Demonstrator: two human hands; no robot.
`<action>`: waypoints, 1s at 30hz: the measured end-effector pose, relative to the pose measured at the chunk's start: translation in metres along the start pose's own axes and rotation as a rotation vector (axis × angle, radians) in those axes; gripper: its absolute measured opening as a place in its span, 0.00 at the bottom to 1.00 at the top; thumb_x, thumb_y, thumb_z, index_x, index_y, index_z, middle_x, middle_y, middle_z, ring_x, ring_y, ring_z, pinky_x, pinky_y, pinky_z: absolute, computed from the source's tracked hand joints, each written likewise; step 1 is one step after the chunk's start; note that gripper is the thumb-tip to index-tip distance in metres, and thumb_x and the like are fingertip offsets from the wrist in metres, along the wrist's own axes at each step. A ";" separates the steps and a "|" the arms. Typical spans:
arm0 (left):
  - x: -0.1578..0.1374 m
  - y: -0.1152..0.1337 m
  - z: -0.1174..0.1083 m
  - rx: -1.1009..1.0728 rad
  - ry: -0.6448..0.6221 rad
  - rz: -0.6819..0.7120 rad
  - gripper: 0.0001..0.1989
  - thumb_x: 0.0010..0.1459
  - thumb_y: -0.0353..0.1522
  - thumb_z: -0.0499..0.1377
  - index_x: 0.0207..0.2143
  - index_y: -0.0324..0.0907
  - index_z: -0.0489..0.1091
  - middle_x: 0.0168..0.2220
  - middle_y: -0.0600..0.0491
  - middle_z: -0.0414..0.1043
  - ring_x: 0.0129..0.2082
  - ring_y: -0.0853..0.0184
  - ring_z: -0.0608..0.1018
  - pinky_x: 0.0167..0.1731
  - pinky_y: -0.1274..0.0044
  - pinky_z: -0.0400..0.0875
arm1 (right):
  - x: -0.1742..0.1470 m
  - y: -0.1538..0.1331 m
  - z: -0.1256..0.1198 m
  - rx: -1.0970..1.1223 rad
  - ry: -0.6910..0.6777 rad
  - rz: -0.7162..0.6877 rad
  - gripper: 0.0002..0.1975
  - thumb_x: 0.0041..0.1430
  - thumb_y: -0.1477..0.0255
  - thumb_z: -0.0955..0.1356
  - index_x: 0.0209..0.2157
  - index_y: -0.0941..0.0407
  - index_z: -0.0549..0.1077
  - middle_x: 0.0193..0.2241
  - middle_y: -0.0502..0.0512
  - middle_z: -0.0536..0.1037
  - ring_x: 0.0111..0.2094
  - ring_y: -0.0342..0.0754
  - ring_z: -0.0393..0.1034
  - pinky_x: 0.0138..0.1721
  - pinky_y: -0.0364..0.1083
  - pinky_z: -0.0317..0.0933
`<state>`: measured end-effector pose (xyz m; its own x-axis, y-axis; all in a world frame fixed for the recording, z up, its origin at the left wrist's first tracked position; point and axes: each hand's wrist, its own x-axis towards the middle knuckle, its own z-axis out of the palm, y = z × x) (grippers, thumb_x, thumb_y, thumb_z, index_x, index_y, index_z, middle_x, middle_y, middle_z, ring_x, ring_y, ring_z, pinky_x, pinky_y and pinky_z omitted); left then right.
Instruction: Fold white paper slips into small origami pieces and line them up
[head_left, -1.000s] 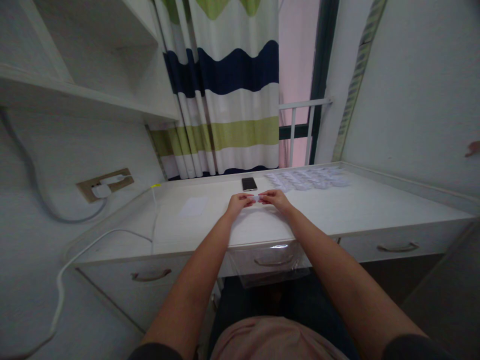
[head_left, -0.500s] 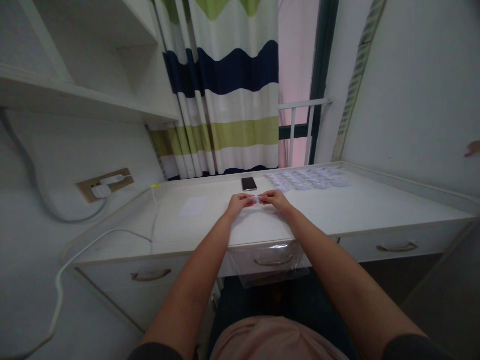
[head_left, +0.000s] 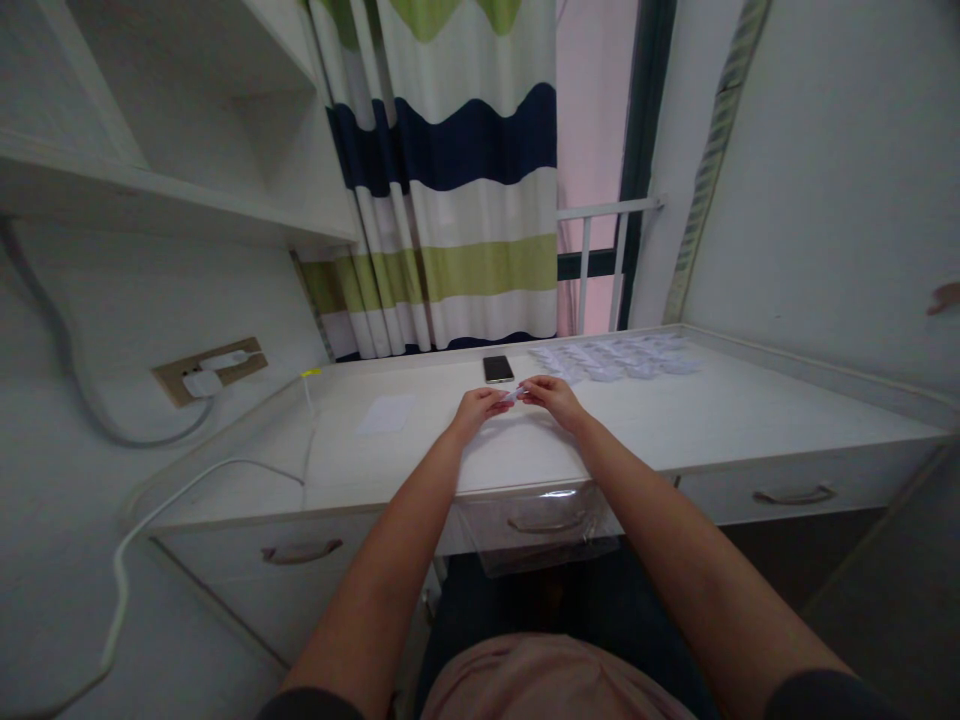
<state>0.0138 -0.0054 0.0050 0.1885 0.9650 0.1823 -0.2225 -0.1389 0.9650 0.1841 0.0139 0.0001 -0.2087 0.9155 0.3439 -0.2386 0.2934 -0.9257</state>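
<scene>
Left hand point(head_left: 481, 405) and right hand point(head_left: 551, 396) both pinching small white folded paper-like strip point(head_left: 515, 394) | over white wood-look desk point(head_left: 525, 455), between front and back edges | Risk: uneven pull may tear it

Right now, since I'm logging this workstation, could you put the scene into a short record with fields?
left hand: grips one end of the small white slip
right hand: grips its other end
slip material: too small to tell
beyond the hands: smartphone, screen dark
right of phone: white pieces in rows
left on desk: flat white sheet
behind desk: striped curtain
</scene>
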 end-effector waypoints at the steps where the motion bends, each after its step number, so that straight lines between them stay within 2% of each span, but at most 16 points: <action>1: -0.001 0.000 0.000 0.003 -0.022 -0.016 0.11 0.41 0.33 0.66 0.25 0.33 0.71 0.27 0.48 0.75 0.30 0.68 0.77 0.41 0.72 0.69 | 0.000 0.000 0.000 -0.002 -0.009 -0.009 0.15 0.36 0.62 0.74 0.25 0.58 0.74 0.24 0.52 0.76 0.28 0.43 0.71 0.37 0.46 0.65; 5: -0.002 -0.003 0.002 0.036 -0.086 -0.061 0.12 0.39 0.32 0.67 0.25 0.34 0.69 0.26 0.51 0.73 0.28 0.68 0.77 0.40 0.71 0.69 | -0.003 -0.001 0.004 -0.045 -0.047 -0.050 0.14 0.36 0.64 0.73 0.25 0.57 0.73 0.25 0.50 0.75 0.28 0.42 0.69 0.38 0.45 0.64; 9: -0.004 -0.004 0.004 0.066 -0.096 -0.049 0.14 0.37 0.30 0.68 0.27 0.35 0.68 0.27 0.52 0.73 0.27 0.69 0.77 0.39 0.71 0.70 | -0.005 -0.003 0.007 -0.127 -0.080 -0.118 0.13 0.35 0.68 0.73 0.27 0.57 0.74 0.28 0.50 0.75 0.31 0.44 0.69 0.38 0.45 0.63; 15: -0.006 -0.003 0.006 0.130 -0.091 -0.041 0.14 0.38 0.29 0.67 0.28 0.35 0.67 0.26 0.52 0.72 0.27 0.68 0.77 0.34 0.73 0.71 | -0.004 -0.002 0.008 -0.187 -0.107 -0.111 0.16 0.36 0.72 0.73 0.32 0.56 0.74 0.34 0.52 0.75 0.30 0.43 0.68 0.36 0.45 0.63; 22: -0.003 -0.005 0.004 0.195 -0.087 -0.045 0.13 0.41 0.30 0.66 0.28 0.35 0.67 0.26 0.52 0.71 0.27 0.70 0.76 0.33 0.73 0.70 | -0.003 0.004 0.006 -0.099 -0.180 -0.078 0.20 0.38 0.70 0.73 0.38 0.57 0.74 0.33 0.53 0.74 0.31 0.44 0.68 0.36 0.47 0.64; 30: 0.000 -0.007 0.002 0.112 -0.065 -0.034 0.15 0.39 0.29 0.67 0.30 0.36 0.66 0.27 0.54 0.70 0.26 0.71 0.76 0.35 0.73 0.69 | -0.004 0.003 0.008 -0.013 -0.169 -0.071 0.16 0.36 0.71 0.74 0.32 0.56 0.72 0.31 0.52 0.76 0.33 0.46 0.70 0.37 0.48 0.66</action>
<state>0.0173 -0.0048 -0.0014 0.2571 0.9535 0.1571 -0.1069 -0.1335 0.9853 0.1768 0.0091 -0.0027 -0.3487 0.8331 0.4293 -0.2465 0.3604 -0.8996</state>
